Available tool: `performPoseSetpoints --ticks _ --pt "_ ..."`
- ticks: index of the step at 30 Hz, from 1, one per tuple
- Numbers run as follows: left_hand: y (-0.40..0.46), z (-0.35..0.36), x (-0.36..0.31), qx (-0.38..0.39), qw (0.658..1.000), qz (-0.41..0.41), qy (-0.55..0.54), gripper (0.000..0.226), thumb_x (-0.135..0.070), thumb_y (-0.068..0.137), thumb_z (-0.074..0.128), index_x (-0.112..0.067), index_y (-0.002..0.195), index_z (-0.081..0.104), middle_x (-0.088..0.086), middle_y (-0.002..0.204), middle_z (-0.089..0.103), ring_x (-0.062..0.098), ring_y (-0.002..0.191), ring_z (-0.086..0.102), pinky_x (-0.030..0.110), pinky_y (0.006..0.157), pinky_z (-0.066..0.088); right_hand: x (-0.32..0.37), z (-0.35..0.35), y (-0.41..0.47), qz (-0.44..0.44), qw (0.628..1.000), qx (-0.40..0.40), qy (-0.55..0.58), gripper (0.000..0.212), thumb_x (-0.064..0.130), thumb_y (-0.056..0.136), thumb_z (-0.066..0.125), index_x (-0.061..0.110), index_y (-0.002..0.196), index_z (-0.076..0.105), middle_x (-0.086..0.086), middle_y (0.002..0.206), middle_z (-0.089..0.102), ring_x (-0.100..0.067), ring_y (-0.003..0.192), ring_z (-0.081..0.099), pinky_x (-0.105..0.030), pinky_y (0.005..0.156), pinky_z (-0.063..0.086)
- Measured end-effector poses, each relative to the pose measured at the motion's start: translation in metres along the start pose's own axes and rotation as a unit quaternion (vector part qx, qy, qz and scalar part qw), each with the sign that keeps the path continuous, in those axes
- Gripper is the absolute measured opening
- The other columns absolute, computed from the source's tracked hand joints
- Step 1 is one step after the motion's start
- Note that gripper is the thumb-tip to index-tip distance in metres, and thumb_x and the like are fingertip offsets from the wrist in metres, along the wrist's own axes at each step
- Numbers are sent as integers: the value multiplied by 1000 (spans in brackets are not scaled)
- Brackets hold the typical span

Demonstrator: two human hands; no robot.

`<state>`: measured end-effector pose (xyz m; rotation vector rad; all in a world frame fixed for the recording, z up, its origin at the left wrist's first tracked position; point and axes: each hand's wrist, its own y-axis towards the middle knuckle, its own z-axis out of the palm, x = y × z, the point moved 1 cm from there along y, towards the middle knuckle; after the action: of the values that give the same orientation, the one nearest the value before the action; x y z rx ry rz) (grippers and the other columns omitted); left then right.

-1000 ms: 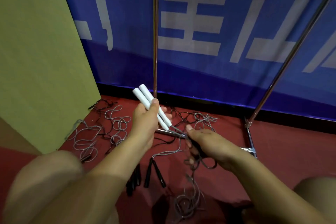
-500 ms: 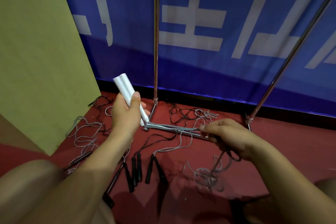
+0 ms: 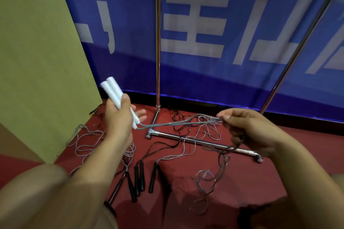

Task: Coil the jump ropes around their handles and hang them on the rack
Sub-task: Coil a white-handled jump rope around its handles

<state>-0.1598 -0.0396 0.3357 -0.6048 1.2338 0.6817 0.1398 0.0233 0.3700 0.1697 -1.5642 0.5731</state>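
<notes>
My left hand (image 3: 119,117) grips two white jump-rope handles (image 3: 113,89) side by side, tilted up to the left. Their grey cord (image 3: 173,123) runs doubled and nearly straight from the handle tips to my right hand (image 3: 247,128), which pinches it between thumb and fingers. The rest of that cord hangs from my right hand in loose loops (image 3: 206,178) down to the red floor. The chrome rack (image 3: 158,42) stands behind, with two uprights and a base bar (image 3: 202,142) on the floor.
Several black-handled jump ropes (image 3: 139,178) lie on the red floor under my arms, their cords tangled around the rack's base. More grey cord (image 3: 85,141) sprawls at left beside a yellow-green panel (image 3: 37,61). A blue banner (image 3: 223,24) backs the rack.
My right hand has slid along the cord to the right and upward, so the doubled length is longer and straighter. My left hand has stayed put with the handles.
</notes>
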Motion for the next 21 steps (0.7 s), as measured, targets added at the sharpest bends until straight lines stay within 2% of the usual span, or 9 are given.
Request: performPoseSetpoints --ticks 2,3,5,7,9,13,16,18,21 --pt "-11 7 5 70 995 -24 70 15 -28 102 56 -14 105 54 6 73 53 15 44 57 31 46 54 2 -6 -2 -36 997 -62 -22 13 2 96 54 6 95 67 -5 68 57 -9 48 31 -19 40 28" --pt "-19 10 9 122 986 -39 108 17 -30 101 57 -13 105 56 6 70 53 14 40 52 29 42 50 1 -8 -3 -63 989 -102 -86 13 2 96 56 8 94 68 -4 70 64 -10 49 36 -19 41 31" --pt "-42 16 17 240 950 -63 188 21 -35 100 58 -14 102 59 5 64 52 16 39 49 25 39 44 -5 -11 -6 -128 938 -165 -275 13 8 95 60 17 91 69 2 72 71 -7 49 49 -21 50 41" --pt "-65 19 24 334 900 -72 270 26 -39 100 56 -13 100 60 3 61 54 17 41 52 23 38 43 -10 -8 -9 -170 884 -163 -403 12 16 95 61 25 91 69 6 73 70 1 55 56 -16 58 43" --pt "-80 18 27 382 870 -80 301 32 -41 99 56 -9 98 60 1 59 57 18 43 56 23 40 44 -12 -3 -13 -188 864 -148 -442 13 22 97 58 27 93 69 7 74 68 0 67 61 -12 62 42" --pt "-87 19 25 417 848 -69 319 33 -39 99 56 -6 100 59 4 67 63 18 50 64 23 40 44 -11 10 -11 -166 894 -118 -400 22 40 98 53 26 88 69 4 75 69 -12 75 64 -27 70 48" --pt "-87 27 28 445 837 -42 314 26 -33 103 51 -8 103 57 0 73 65 19 58 66 21 42 41 -15 22 -4 -160 912 -74 -369 22 46 96 55 31 91 70 6 77 69 -7 72 61 -30 72 49" --pt "-86 29 30 466 825 -23 318 21 -32 104 48 -13 100 55 -1 74 64 20 60 66 17 45 40 -14 33 1 -156 909 -22 -386 23 46 98 52 32 96 71 11 82 70 -2 77 62 -27 75 50" --pt "-81 24 28 482 815 -14 320 18 -31 105 46 -17 97 53 0 73 62 21 58 64 14 46 39 -11 49 5 -159 908 13 -386 25 41 100 50 28 96 71 5 85 71 -4 78 62 -29 76 50"
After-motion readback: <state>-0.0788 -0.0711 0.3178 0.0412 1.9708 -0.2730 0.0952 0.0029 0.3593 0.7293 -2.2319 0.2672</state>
